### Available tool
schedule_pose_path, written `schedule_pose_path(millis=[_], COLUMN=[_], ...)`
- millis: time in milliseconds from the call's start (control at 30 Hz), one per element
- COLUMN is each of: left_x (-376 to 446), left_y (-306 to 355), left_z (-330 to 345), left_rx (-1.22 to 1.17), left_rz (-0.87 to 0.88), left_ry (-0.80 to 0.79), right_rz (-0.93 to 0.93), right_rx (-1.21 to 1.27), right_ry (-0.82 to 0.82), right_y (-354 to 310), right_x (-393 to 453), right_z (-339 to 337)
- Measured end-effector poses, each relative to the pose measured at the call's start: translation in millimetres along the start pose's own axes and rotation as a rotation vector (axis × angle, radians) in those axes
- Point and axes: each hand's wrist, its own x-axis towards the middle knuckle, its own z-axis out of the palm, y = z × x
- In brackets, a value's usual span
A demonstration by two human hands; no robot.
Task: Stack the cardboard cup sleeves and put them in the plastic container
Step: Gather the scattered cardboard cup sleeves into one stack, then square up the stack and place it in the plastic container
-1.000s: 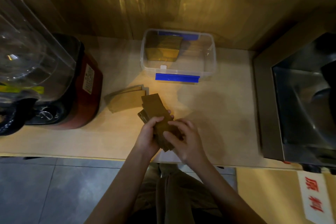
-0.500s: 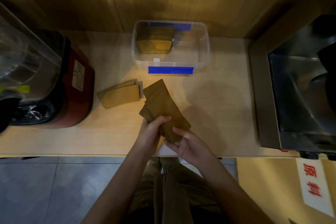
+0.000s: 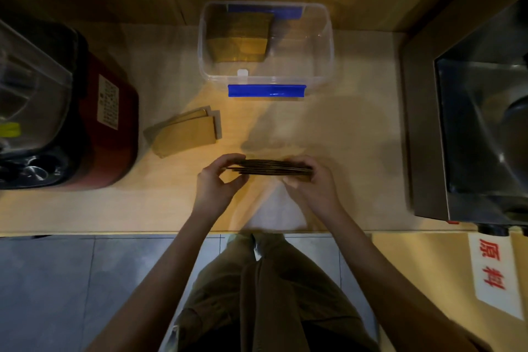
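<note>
Nearest to me I see olive-brown trousers (image 3: 265, 288) and two bare forearms that reach over the front edge of the pale wooden desk (image 3: 343, 151). My left hand (image 3: 217, 183) and my right hand (image 3: 314, 186) hold between them a flat stack of brown cardboard cup sleeves (image 3: 271, 167), seen edge-on, a little above the desk. The fingers (image 3: 233, 158) of the left hand are closed around the left end of the stack, thumb under and the others over it. The right hand is closed on the right end in the same way.

Behind the hands and to the left, a small fanned pile of tan cardboard sleeves (image 3: 185, 131) lies flat on the desk, near a dark red appliance with a clear plastic cover (image 3: 108, 123). At the right stands a steel machine with an open metal basin (image 3: 471, 123).

Further back, close to the wooden wall, is the clear plastic container with blue clips (image 3: 325, 46). It is open, and another stack of brown sleeves (image 3: 240, 37) already sits in its left part.
</note>
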Motion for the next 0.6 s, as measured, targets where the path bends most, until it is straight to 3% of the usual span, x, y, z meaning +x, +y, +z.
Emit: schedule_pose_path(millis=[133,300,600], left_x=[7,12,17], left_y=[-9,-21,0], left_z=[4,6,20], left_rx=[0.149,0.143,-0.226], left_rz=[-0.001,-0.040,-0.226], left_ry=[0.026,-0.047,0.003], right_rz=[-0.008,0.010,0.065], right_rx=[-0.104,-0.104,-0.031], right_ry=[0.023,0.071,0.045], right_y=[19,28,17], right_x=[6,6,16], right_z=[7,9,12])
